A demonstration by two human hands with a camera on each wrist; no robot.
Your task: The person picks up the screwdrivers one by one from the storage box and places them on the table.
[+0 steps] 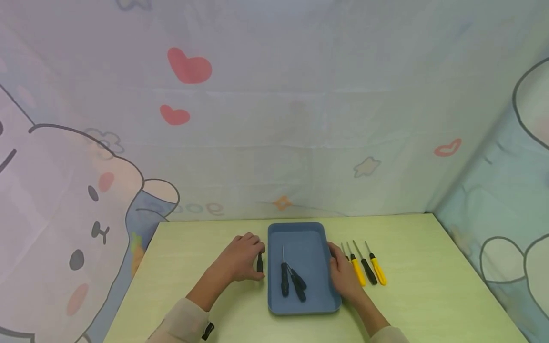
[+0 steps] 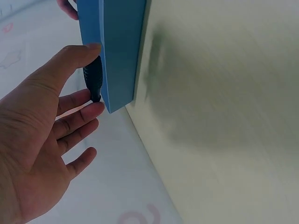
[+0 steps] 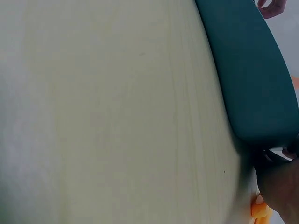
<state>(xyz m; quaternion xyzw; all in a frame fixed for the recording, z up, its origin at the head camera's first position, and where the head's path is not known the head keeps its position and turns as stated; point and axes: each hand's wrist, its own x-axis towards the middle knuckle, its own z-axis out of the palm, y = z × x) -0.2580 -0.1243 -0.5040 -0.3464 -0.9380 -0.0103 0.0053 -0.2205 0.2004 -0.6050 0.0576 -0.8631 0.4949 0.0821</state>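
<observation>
My left hand (image 1: 242,257) pinches a black-handled screwdriver (image 1: 259,264) between thumb and fingertips, just outside the left wall of a blue tray (image 1: 271,290). In the left wrist view its dark handle (image 2: 93,77) stands close to the tray wall (image 2: 122,51); I cannot make out its tip. My right hand (image 1: 344,276) holds the tray by its right rim, with the thumb at the edge. Inside the tray lie three black screwdrivers (image 1: 285,282), two of them crossing. The right wrist view has the right hand (image 3: 280,186) partly cut off beside the tray's dark side (image 3: 254,70).
Right of the tray several screwdrivers lie side by side: yellow-handled ones (image 1: 378,271), a black one (image 1: 370,274) and one partly hidden by the right hand. The pale table (image 1: 429,286) meets a printed cloth backdrop (image 1: 300,143) at the back.
</observation>
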